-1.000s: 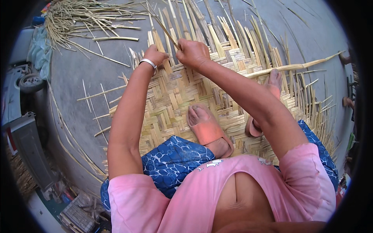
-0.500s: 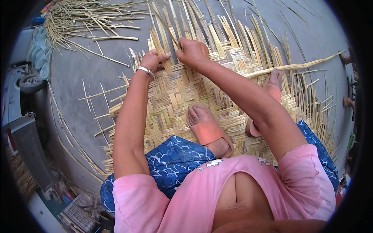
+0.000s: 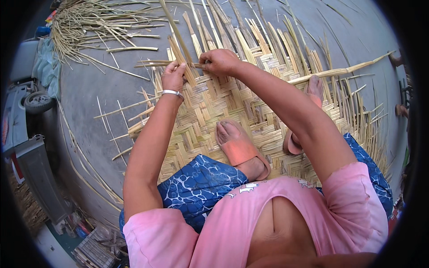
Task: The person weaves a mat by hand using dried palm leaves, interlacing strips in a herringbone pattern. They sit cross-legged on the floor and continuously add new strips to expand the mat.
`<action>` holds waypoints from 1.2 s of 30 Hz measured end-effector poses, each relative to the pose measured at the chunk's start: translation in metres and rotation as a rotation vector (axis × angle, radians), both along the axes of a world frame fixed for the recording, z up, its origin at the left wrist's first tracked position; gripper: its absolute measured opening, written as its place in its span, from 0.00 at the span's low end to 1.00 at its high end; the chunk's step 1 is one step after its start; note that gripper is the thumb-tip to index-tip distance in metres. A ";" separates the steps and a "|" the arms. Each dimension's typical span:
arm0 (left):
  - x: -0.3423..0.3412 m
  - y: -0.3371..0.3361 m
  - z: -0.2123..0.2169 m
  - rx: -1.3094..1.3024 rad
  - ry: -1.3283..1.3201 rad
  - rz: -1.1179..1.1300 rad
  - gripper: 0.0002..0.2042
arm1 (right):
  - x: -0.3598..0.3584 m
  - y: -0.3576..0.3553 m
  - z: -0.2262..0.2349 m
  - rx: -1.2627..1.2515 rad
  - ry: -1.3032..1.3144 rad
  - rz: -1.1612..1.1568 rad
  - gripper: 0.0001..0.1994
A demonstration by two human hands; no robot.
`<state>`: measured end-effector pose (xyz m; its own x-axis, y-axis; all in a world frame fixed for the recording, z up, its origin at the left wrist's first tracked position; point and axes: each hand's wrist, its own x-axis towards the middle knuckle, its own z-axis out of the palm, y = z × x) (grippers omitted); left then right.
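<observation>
I stand on a mat of split reeds [image 3: 196,117] woven in a twill pattern, its loose strip ends fanning out on the far side. My left hand [image 3: 173,77] is closed at the mat's far left edge, thumb and fingers pinching an upright reed strip [image 3: 178,50]. My right hand [image 3: 219,61] is closed just to its right, around a crosswise reed strip [image 3: 154,64] that runs left past the uprights and sticks out beyond my left hand. A long greenish strip [image 3: 172,22] stands up between the hands. My right fingertips are partly hidden.
A heap of loose reeds [image 3: 89,27] lies on the grey floor at the far left. One long reed [image 3: 348,73] lies across the mat's right side. A wheeled vehicle [image 3: 38,98] stands at the left. Another person's foot [image 3: 401,110] shows at the right rim.
My right hand has moved a little down and tilted. A crosswise strip now lies between my hands and juts out to the left. My left hand has shifted slightly down.
</observation>
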<state>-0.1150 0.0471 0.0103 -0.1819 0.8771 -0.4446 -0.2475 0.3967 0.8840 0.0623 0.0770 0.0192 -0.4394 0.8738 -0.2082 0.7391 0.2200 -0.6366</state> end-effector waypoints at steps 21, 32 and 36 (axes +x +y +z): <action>-0.074 0.059 0.056 0.014 2.061 -1.208 0.07 | 0.006 0.006 -0.011 -0.071 0.162 0.027 0.11; -0.115 0.062 0.068 0.174 2.281 -1.005 0.04 | 0.005 0.006 -0.011 -0.068 0.208 0.025 0.09; -0.125 0.060 0.059 0.328 2.162 -0.792 0.05 | 0.007 0.005 -0.010 -0.064 0.229 0.031 0.09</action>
<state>-0.2404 0.1067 0.0691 0.2651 0.9640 -0.0222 0.8741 -0.2500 -0.4164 0.0694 0.0819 0.0092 -0.5075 0.8477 -0.1543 0.5676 0.1942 -0.8000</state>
